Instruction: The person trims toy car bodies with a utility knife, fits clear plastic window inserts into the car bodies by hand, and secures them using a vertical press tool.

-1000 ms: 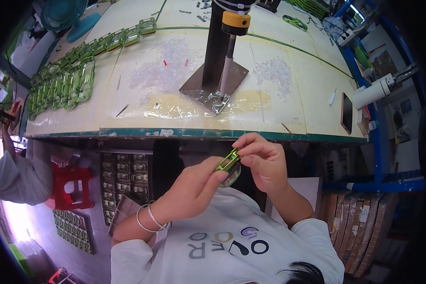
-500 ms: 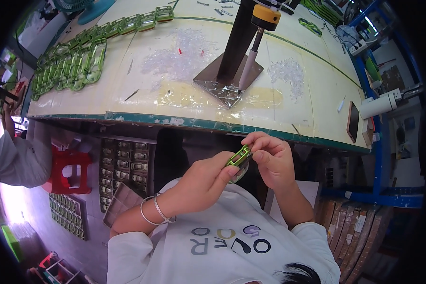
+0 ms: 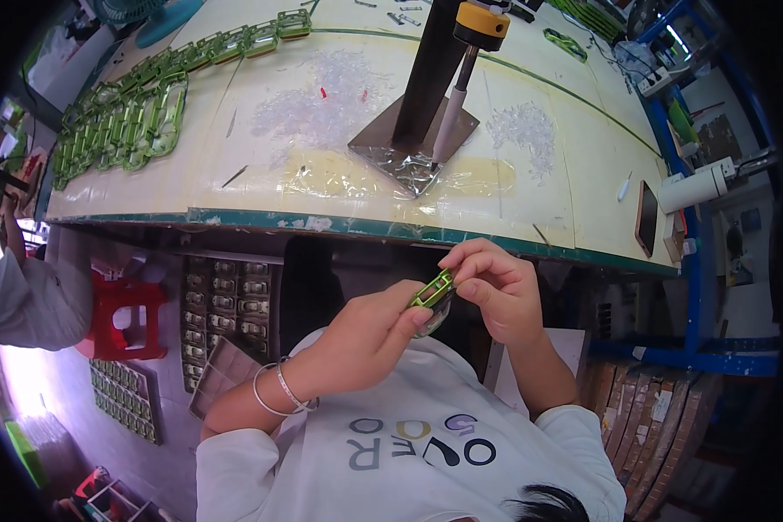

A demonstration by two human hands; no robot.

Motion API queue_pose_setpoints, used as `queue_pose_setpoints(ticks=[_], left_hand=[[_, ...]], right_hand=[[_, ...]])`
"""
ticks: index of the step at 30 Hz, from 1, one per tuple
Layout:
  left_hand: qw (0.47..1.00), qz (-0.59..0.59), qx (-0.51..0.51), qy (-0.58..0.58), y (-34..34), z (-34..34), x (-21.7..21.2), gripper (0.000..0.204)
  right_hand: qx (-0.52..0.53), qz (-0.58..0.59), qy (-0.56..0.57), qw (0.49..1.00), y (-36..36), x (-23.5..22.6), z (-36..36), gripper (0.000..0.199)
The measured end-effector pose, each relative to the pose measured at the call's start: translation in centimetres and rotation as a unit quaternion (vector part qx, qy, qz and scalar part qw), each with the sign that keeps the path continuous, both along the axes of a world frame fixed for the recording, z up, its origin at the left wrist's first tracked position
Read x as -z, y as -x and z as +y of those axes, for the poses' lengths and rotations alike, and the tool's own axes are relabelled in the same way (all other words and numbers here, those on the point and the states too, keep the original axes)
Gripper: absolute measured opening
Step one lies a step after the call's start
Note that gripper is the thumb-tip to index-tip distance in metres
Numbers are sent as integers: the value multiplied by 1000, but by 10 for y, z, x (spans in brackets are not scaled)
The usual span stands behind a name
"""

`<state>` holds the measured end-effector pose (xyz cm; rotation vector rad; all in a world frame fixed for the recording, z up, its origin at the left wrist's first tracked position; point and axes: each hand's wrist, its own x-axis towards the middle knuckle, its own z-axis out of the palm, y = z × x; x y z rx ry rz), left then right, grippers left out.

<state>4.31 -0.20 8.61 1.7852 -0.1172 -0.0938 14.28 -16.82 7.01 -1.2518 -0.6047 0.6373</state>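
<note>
In front of my chest, just below the table's near edge, I hold a small bright green frame-like part point(image 3: 432, 294), tilted up to the right. My left hand point(image 3: 372, 329) grips its lower left end, thumb along the near side. The curled fingers and thumb of my right hand point(image 3: 502, 294) close on its upper right end; any smaller piece between them is too small to make out. Rows of similar green frames point(image 3: 122, 130) lie on the table at the far left. Small clear plastic pieces point(image 3: 322, 100) are heaped mid-table, with a second pile point(image 3: 524, 135) to the right.
A tool stand with a dark metal base point(image 3: 391, 143) and a hanging pen-like tool point(image 3: 449, 130) stands on the table point(image 3: 548, 213). A phone point(image 3: 646, 219) lies at the right edge. Left are a red stool point(image 3: 126, 317), trays of parts point(image 3: 222, 304) and another person point(image 3: 35, 291).
The view has shifted slightly. Both my hands stay on the green frame, with only a slight shift of the right fingers at its upper end.
</note>
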Motion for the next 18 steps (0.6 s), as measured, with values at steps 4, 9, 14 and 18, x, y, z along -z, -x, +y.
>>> queue_pose_setpoints(ticks=[4, 9, 14, 18], left_hand=[[1000, -16, -5, 6, 1, -2, 2, 14], [1000, -6, 1, 13, 2, -3, 2, 13], [999, -18, 14, 40, 3, -5, 6, 14], [998, -29, 6, 47, 3, -7, 8, 15]], right_hand=[[14, -22, 5, 1000, 3, 0, -1, 6], [1, -10, -26, 1000, 3, 5, -5, 4], [2, 12, -43, 999, 3, 7, -8, 3], [9, 11, -29, 999, 3, 6, -9, 4]])
